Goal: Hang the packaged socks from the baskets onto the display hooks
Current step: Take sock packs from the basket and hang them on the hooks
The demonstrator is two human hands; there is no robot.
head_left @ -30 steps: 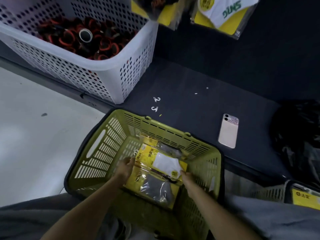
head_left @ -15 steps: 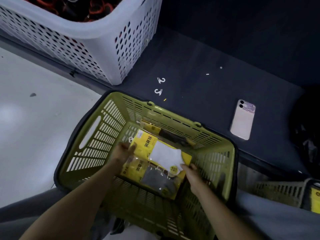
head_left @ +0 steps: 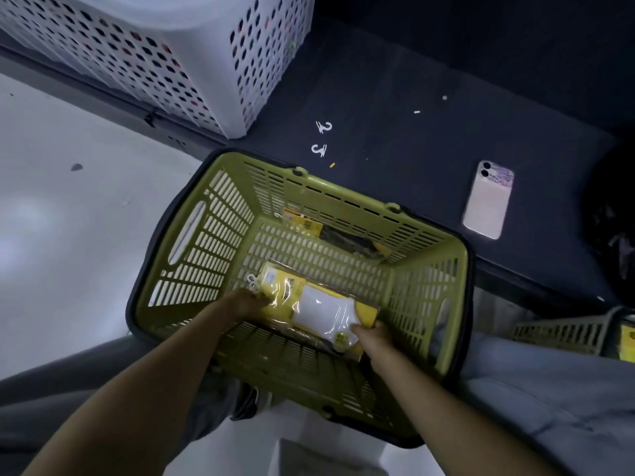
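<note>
A yellow-green plastic basket point(head_left: 220, 214) sits in front of me at the edge of a dark shelf. Both hands reach into it and hold a stack of sock packs point(head_left: 319, 304): clear plastic over yellow card, with a white sock on top. My left hand point(head_left: 245, 300) grips the stack's left end, beside its small white hanger hook. My right hand point(head_left: 372, 338) grips its lower right corner. One more sock pack point(head_left: 309, 224), with a dark sock, lies against the basket's far wall. No display hooks are in view.
A white perforated basket point(head_left: 192, 63) stands on the dark shelf at upper left. Two loose white hooks point(head_left: 321, 139) and a pink phone point(head_left: 488, 201) lie on the shelf. Another basket with a yellow pack point(head_left: 580, 333) shows at the right edge. A black bag point(head_left: 615, 228) sits at far right.
The stack of packs has come toward me and up off the basket's floor in both hands, uncovering the mesh bottom. The view has tilted down; the hanging packs above are out of sight.
</note>
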